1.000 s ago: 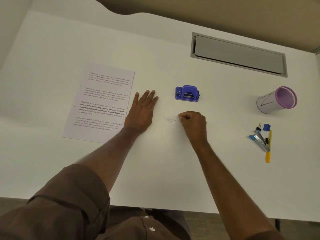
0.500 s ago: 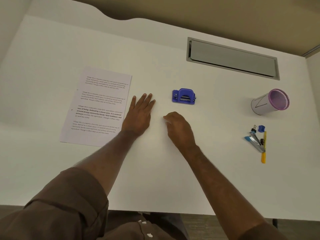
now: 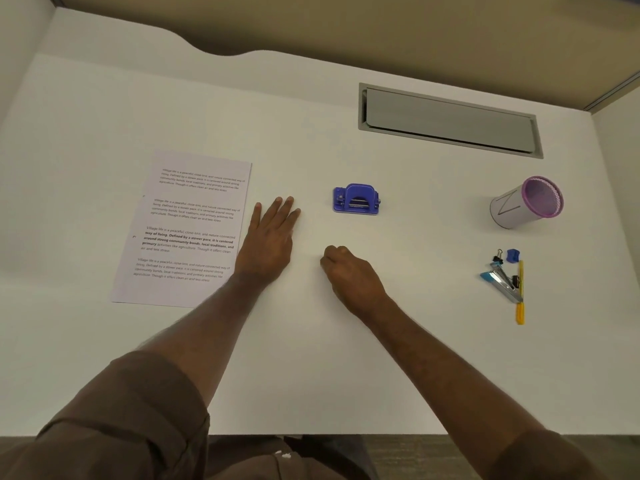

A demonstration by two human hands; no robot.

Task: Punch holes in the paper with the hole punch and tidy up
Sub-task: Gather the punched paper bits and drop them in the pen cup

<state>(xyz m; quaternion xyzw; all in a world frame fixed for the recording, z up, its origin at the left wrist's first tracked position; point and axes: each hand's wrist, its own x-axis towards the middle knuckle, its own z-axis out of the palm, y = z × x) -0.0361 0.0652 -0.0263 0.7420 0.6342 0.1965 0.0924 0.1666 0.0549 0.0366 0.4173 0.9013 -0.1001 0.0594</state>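
Paper [image 3: 187, 230] flat, matte; hole punch [image 3: 356, 199] blue, blocky, perhaps plastic.

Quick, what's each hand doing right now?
Left hand: open, flat on the desk.
Right hand: fingers curled; holding anything cannot be told.

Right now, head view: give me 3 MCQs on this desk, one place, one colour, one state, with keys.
1. The hole punch sits:
A. on the paper
B. on bare desk, right of the paper
C. inside the cup

2. The pen cup's rim is:
A. pink-purple
B. green
C. black

3. The left hand is:
A. gripping the punch
B. lifting the paper
C. flat on the desk, fingers straight

Key: 1 B, the punch stands apart from the paper. 2 A, the rim reads pink-purple. 3 C, its palm lies flat beside the sheet.
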